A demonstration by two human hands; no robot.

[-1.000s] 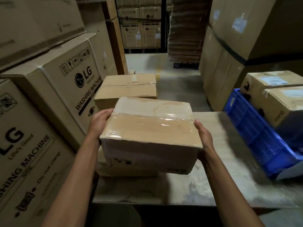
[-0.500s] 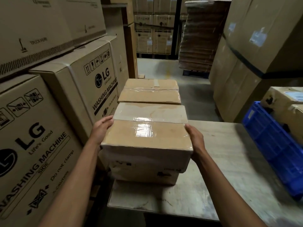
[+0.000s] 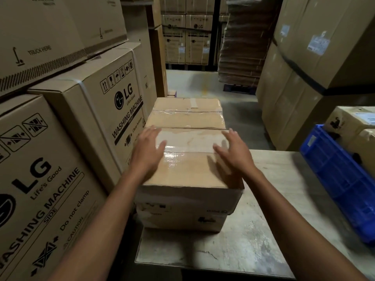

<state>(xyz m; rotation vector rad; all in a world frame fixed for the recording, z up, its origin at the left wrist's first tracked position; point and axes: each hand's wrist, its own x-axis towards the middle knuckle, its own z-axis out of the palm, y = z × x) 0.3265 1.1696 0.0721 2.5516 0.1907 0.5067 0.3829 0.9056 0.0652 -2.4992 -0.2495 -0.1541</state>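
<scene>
Left grip (image 3: 149, 152): wide, fingers straight and spread, holding nothing; over the left part of the top box's lid.
Right grip (image 3: 233, 154): wide, fingers spread, holding nothing; over the right part of the lid, with a shadow beneath it.
Contact: blurred; cannot tell whether either grip touches the lid.
Top box (image 3: 188, 169): taped cardboard, level on a lower box (image 3: 178, 223), at the table's (image 3: 253, 240) left edge.
Rear box (image 3: 186, 114): just behind the stack, by the far-left corner.
Blue crate (image 3: 334, 179): at the right edge, with cardboard boxes inside.
Washing machine cartons (image 3: 60, 159): stacked just off the left edge.
</scene>
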